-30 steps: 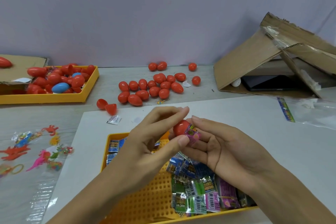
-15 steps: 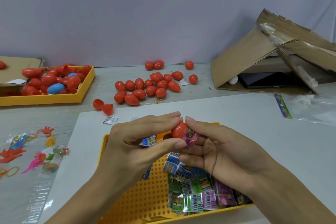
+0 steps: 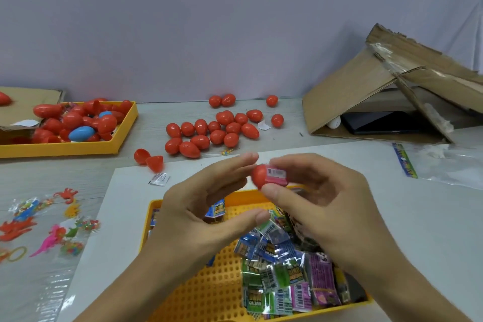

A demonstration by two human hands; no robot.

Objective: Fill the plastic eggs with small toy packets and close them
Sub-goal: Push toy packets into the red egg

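Above the near yellow tray (image 3: pixel 183 295), whose floor is a perforated plastic grid, the right hand (image 3: pixel 326 206) pinches a smooth red egg half (image 3: pixel 260 178) with a glossy pink packet (image 3: pixel 276 175) poking out of its open side, thumb below and fingers curled over the top. The left hand (image 3: pixel 206 206) sits just beside it with fingers loosely extended, its fingertips close to the egg half; whether they touch it I cannot tell. Crinkly foil toy packets (image 3: pixel 285 274) in blue, green and purple lie heaped in the tray's right part, too jumbled to count. The tray rests on a flat white board (image 3: pixel 392 217). Beyond it, two open red egg halves (image 3: pixel 148 159) lie together, and about twenty closed, shiny red eggs (image 3: pixel 209 131) are scattered on the pale table. A second yellow tray (image 3: pixel 65 149) at far left holds a pile of red eggs and one blue egg (image 3: pixel 81 133). Rubbery toy creatures in clear wrap (image 3: pixel 39 225) lie at left, and a torn corrugated cardboard box (image 3: pixel 379 91) stands at right.
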